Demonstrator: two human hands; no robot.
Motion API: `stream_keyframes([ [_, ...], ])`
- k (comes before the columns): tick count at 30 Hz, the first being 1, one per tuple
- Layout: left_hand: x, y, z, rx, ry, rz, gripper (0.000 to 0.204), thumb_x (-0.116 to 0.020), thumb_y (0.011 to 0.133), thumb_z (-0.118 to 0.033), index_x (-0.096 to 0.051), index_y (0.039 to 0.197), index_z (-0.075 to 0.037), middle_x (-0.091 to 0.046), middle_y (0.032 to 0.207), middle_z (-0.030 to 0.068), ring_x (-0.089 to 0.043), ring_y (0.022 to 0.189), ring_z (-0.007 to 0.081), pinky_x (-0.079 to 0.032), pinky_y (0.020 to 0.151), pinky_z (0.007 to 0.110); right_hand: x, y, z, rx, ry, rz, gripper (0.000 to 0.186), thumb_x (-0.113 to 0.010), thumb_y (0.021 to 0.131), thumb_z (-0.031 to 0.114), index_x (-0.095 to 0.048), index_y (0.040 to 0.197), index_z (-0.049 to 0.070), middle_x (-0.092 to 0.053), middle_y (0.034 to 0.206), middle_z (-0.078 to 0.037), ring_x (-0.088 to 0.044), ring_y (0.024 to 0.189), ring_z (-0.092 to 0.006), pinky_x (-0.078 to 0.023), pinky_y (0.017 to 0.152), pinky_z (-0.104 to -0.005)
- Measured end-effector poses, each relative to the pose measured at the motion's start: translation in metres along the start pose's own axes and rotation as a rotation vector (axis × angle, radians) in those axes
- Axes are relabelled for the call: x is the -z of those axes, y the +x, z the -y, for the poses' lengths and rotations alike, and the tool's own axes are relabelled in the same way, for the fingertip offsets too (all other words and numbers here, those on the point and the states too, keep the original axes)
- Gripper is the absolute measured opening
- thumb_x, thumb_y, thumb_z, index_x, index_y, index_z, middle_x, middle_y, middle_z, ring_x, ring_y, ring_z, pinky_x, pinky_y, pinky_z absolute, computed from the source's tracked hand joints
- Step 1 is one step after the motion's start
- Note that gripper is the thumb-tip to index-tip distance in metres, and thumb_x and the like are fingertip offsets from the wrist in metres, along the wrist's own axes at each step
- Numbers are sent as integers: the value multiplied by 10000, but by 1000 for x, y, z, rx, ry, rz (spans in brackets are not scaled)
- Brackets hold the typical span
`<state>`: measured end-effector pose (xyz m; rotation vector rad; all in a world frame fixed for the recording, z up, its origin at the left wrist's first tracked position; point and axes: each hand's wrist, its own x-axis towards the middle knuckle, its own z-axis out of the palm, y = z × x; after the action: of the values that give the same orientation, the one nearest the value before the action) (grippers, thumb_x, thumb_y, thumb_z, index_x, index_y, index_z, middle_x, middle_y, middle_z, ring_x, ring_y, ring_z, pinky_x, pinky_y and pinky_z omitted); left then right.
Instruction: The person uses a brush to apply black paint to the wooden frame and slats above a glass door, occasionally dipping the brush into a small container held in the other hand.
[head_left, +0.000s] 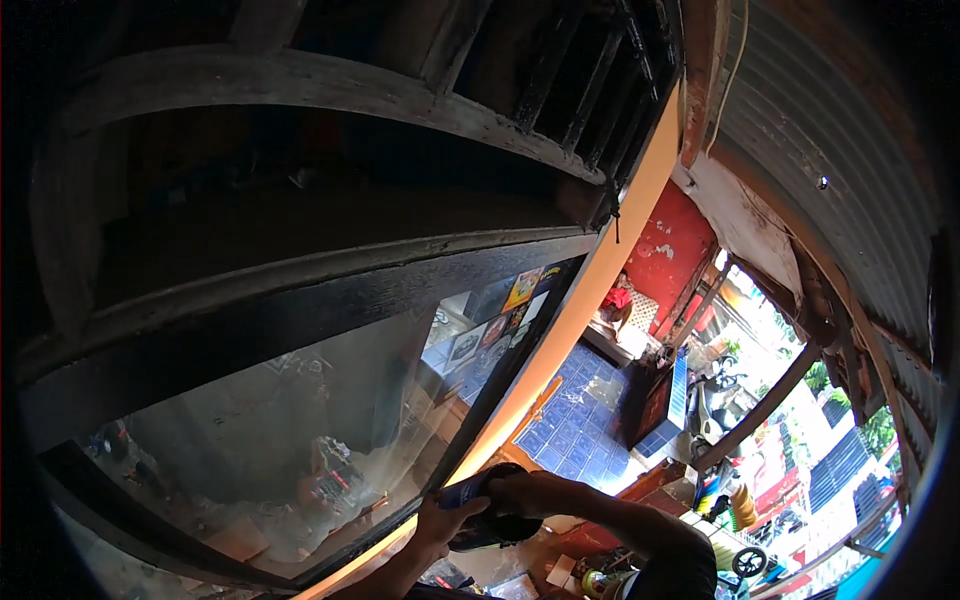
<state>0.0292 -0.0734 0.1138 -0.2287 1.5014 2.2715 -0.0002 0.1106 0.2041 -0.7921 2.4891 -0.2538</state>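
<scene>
I have a dark rounded object [490, 533] between my hands, at the scene's near side, long axis unclear: my left hand [437, 522] clasps its left, my right hand [525, 494] its far right; a long orange-painted edge [580, 310] runs left.

- dark wood-framed glass panes [270, 400] fill the left side, long orange post [568, 318] running along their right edge
- bare left hand [437, 522] and right hand [520, 495] are lower middle, on a dark rounded object [490, 534]
- blue square-tiled floor [580, 420]'s right of the post, chipped red wall [660, 240] behind it
- grey corrugated metal roof [830, 150]: top right
- black round wheel [749, 562]: lower right
</scene>
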Motion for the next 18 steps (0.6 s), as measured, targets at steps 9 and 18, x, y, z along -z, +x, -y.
stream_keyframes([
  [9,5,10,24,12,-12,-15,710,-919,604,-261,-552,1132,40,-643,998,125,-678,821,217,-590,739,338,-1,3,21,-85,-161,32,364,-571,898,253,-545,1168,10,-606,1131,-228,-589,1092,-377,-484,928,-452],
  [18,7,5,24,79,-40,-53,678,-911,614,-257,-573,1137,12,-645,1019,111,-667,839,200,-568,690,312,-3,-16,17,-104,-198,-85,338,-590,870,230,-503,1135,39,-647,925,-212,-663,851,-386,-545,720,-451],
])
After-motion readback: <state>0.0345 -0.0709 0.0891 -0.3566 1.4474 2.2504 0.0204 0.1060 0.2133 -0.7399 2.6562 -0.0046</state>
